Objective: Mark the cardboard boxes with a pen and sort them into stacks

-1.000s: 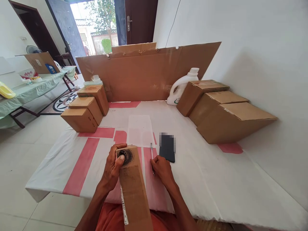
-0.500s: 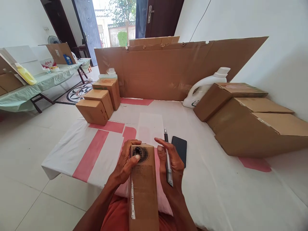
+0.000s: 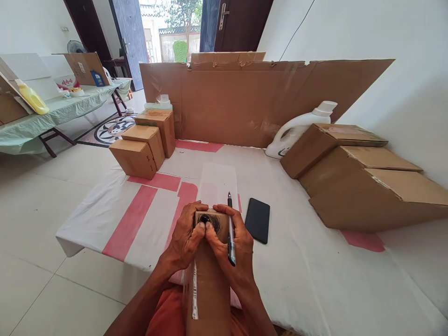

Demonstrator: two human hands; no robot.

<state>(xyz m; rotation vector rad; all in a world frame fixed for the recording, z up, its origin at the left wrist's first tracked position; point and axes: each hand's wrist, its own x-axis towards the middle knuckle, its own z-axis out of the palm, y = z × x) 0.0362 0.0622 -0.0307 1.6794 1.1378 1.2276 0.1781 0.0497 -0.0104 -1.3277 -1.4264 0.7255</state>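
A long narrow cardboard box (image 3: 212, 280) stands close to my body, its far end toward the table. Near that end is a dark round spot (image 3: 204, 218), ringed by black pen scribbles; I cannot tell whether it is a hole. My left hand (image 3: 185, 235) grips the box's left side, thumb pressed at the spot's edge. From the right, my right hand (image 3: 234, 238) closes on the box too, its thumb tip beside the left one. A black and clear pen (image 3: 230, 233) is tucked in the right hand, tip pointing away from me.
A black phone (image 3: 258, 220) lies right of my hands on the white tablecloth. Cardboard boxes (image 3: 133, 156) stand at left, larger ones (image 3: 364, 182) at right beside a white jug (image 3: 301, 126). A tall cardboard panel (image 3: 224, 102) closes the back. Another table (image 3: 84, 105) stands far left.
My right hand has moved left onto the box, carrying the pen, and its thumb now meets the left thumb by the dark spot. The left hand stays on the box.
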